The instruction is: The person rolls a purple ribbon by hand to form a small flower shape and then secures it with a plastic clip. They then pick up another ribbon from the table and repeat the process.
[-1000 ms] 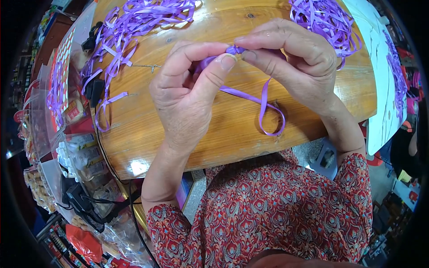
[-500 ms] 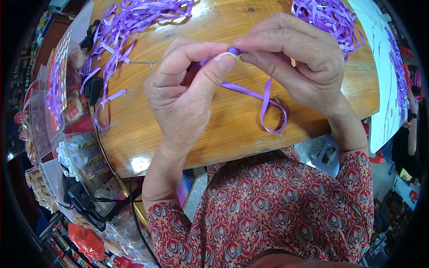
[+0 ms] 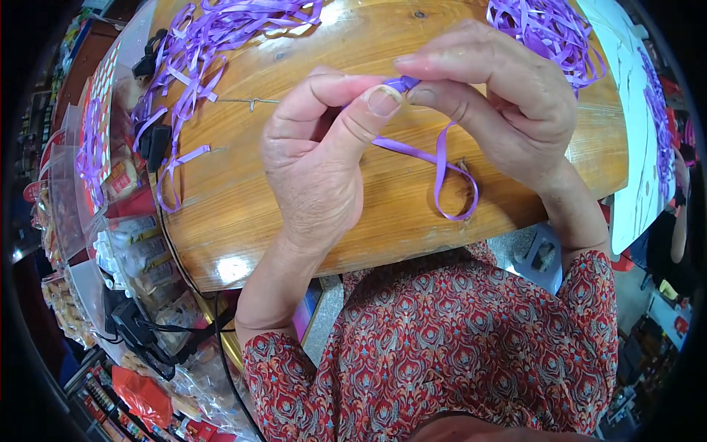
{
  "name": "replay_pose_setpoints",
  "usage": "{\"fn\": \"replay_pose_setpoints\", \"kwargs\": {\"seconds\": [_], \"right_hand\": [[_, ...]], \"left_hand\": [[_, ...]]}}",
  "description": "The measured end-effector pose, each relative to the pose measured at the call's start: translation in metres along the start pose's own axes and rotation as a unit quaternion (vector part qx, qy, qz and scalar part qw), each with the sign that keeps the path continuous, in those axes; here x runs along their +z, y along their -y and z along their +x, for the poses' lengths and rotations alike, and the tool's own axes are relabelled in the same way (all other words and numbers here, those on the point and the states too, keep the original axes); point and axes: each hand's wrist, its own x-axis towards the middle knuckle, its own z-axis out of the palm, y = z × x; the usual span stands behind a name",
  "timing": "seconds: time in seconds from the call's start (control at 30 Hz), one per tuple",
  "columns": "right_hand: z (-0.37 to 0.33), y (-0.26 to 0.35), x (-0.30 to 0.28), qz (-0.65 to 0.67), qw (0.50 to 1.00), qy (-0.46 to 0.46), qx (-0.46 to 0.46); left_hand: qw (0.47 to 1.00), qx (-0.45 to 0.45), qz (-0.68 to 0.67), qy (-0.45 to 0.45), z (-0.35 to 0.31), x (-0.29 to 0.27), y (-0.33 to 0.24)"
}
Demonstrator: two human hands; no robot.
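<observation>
Tabletop (image 3: 221,214) under ribbon (image 3: 403,83), barer now in pinch of left hand (image 3: 318,162) and right hand (image 3: 519,110)

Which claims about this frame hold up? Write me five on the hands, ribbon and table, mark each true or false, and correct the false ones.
1. The left hand pinches purple ribbon between thumb and index finger. True.
2. The hands are above a white marble top. False: they are above a brown wooden table.
3. A tangled ribbon pile lies at the upper right. True.
4. The right hand rests flat on the table. False: it is raised, its fingers curled, thumb and index fingertips at the ribbon.
5. A loose loop of ribbon shows below the fingertips. True.
</observation>
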Motion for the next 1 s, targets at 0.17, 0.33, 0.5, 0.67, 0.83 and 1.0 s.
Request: {"fn": "replay_pose_setpoints", "kwargs": {"seconds": [0.17,0.33,0.5,0.67,0.83,1.0], "right_hand": [[0.007,0.006,-0.003,-0.049,0.999,0.002,-0.01],[0.009,0.006,-0.006,-0.028,0.999,0.025,-0.019],[0.01,0.004,-0.01,-0.008,0.999,0.044,-0.028],[0.01,0.002,-0.013,0.013,0.997,0.07,-0.037],[0.01,0.002,-0.016,0.039,0.994,0.095,-0.044],[0.009,-0.001,-0.016,0.063,0.99,0.118,-0.047]], "left_hand": [[0.999,-0.01,0.045,0.003,0.0,0.003,-0.004],[0.99,0.029,0.137,0.025,0.005,-0.003,-0.001],[0.98,0.091,0.169,0.058,0.004,-0.007,0.001],[0.979,0.115,0.146,0.079,0.0,0.0,-0.002],[0.972,0.093,0.169,0.133,0.001,-0.004,-0.014],[0.975,0.063,0.155,0.149,0.0,-0.004,-0.01]]}}
